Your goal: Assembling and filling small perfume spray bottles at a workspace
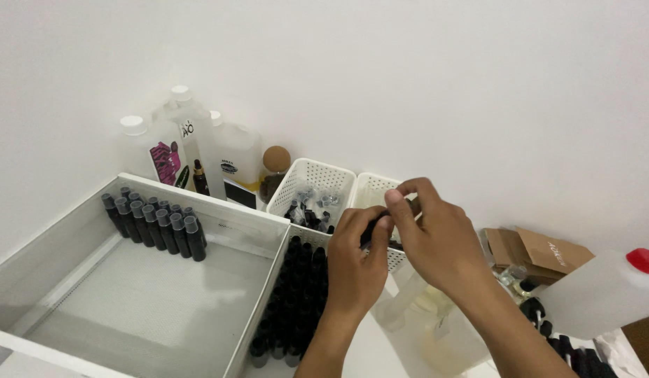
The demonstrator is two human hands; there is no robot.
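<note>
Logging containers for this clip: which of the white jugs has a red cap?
The jug at the far right, nearest the right hand. The three jugs in the back-left corner all have white caps.

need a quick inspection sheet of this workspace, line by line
surface: white tabletop, mostly covered
job's things: small black bottle held between both hands; black bottles grouped in large white tray, more packed in the narrow compartment beside it
clutter: two white perforated baskets, white plastic jugs, brown paper pouches, red-capped bottle
grip: left hand and right hand both closed on the bottle
cables: nothing seen
surroundings: plain white wall
</note>
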